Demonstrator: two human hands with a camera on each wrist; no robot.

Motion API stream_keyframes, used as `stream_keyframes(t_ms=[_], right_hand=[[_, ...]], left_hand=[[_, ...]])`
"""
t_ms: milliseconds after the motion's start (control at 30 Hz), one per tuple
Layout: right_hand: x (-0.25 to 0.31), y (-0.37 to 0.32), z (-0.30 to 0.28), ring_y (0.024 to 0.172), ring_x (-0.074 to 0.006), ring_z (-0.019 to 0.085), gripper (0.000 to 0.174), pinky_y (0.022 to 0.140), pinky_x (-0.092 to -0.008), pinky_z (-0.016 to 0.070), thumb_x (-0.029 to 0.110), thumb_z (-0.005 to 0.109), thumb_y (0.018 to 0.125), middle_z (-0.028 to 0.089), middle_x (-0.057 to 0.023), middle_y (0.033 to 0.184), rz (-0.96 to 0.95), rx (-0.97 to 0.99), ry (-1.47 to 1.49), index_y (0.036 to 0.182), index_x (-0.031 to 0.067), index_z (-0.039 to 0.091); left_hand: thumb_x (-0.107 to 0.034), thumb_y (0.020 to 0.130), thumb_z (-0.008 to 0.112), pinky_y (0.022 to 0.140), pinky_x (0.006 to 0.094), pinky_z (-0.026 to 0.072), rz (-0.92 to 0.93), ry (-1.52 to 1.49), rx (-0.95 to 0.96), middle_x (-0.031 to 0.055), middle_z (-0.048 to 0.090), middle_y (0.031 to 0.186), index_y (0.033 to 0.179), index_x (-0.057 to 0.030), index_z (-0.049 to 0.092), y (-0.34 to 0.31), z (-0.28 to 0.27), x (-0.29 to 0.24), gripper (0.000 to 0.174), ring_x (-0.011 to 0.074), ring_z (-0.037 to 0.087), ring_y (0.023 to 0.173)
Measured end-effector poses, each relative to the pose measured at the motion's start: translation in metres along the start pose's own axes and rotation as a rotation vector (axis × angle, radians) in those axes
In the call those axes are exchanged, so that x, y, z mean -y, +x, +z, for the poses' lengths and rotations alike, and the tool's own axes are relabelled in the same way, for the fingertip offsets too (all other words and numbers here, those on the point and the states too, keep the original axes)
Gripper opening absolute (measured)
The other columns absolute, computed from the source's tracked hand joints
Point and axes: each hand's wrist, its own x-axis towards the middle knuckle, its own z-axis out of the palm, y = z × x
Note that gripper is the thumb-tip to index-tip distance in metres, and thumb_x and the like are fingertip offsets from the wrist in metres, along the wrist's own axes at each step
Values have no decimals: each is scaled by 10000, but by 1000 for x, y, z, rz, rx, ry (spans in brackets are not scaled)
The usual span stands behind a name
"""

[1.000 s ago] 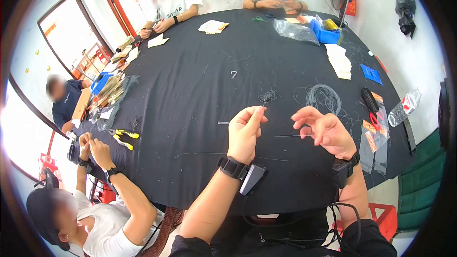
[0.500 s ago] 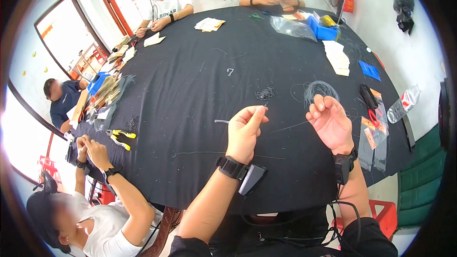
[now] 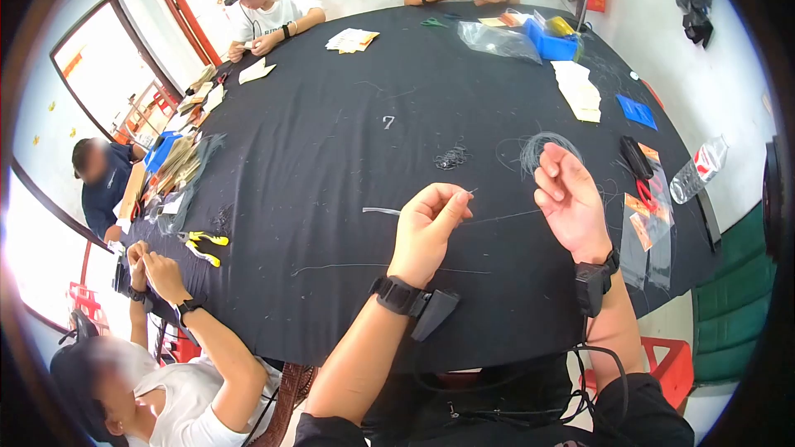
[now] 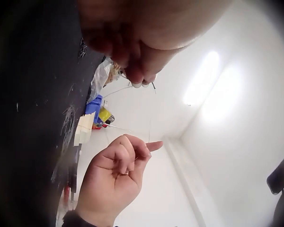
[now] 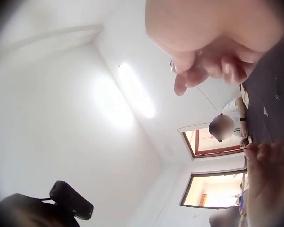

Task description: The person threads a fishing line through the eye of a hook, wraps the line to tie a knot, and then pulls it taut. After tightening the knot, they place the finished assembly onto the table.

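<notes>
My left hand (image 3: 431,228) pinches a fine fishing line between thumb and forefinger, above the black cloth. A short thin dark tip (image 4: 154,86) pokes out past these fingertips; its kind is too small to tell. From there the pale fishing line (image 3: 509,217) runs across to my right hand (image 3: 574,203). The right fingers are curled around its end, palm turned toward the left. Beyond the hands lie a small tangled heap of dark metal bits (image 3: 451,157) and a coil of line (image 3: 538,149), partly behind the right fingers.
Yellow-handled pliers (image 3: 203,246) and a short pale bundle of strands (image 3: 381,210) lie leftward. At right are red-handled scissors (image 3: 646,192), plastic packets (image 3: 636,236) and a water bottle (image 3: 700,170). Several people sit around the table (image 3: 331,157).
My right hand has turned, its spread fingers drawing together, and lifted slightly with the line. My left hand keeps its pinch. The head view has shifted a little.
</notes>
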Motion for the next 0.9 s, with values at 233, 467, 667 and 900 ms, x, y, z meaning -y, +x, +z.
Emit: stream_keyframes(t_ms=[233, 467, 667, 900], right_hand=[[-4, -3, 25, 575, -12, 340, 331, 512, -179, 266, 124, 569, 982, 554, 26, 817, 6, -123, -399, 1306, 62, 543], [-8, -7, 32, 587, -11, 373, 324, 515, -178, 272, 113, 587, 968, 570, 21, 808, 55, -37, -429, 1285, 58, 545], [-12, -7, 32, 607, -17, 416, 315, 531, -184, 291, 115, 602, 961, 589, 15, 794, 40, 30, -407, 1267, 56, 554], [-13, -8, 32, 611, -22, 427, 302, 538, -185, 299, 80, 597, 948, 591, 10, 787, 41, 49, -413, 1247, 52, 566]], left_hand=[[-141, 950, 640, 928, 306, 460, 147, 42, 74, 73, 641, 1113, 939, -38, 657, -3, 4, -6, 105, 147, 580, 1048], [-118, 934, 654, 936, 317, 470, 277, 62, 105, 118, 614, 1249, 930, -40, 686, -3, 5, -8, 85, 162, 564, 1105], [-97, 928, 656, 918, 300, 473, 216, 2, 91, 118, 637, 1217, 937, -26, 692, -6, 6, -10, 81, 154, 599, 1034], [-68, 918, 657, 895, 287, 472, 225, -39, 53, 99, 656, 1132, 907, -21, 693, -6, 6, -11, 59, 144, 608, 999]])
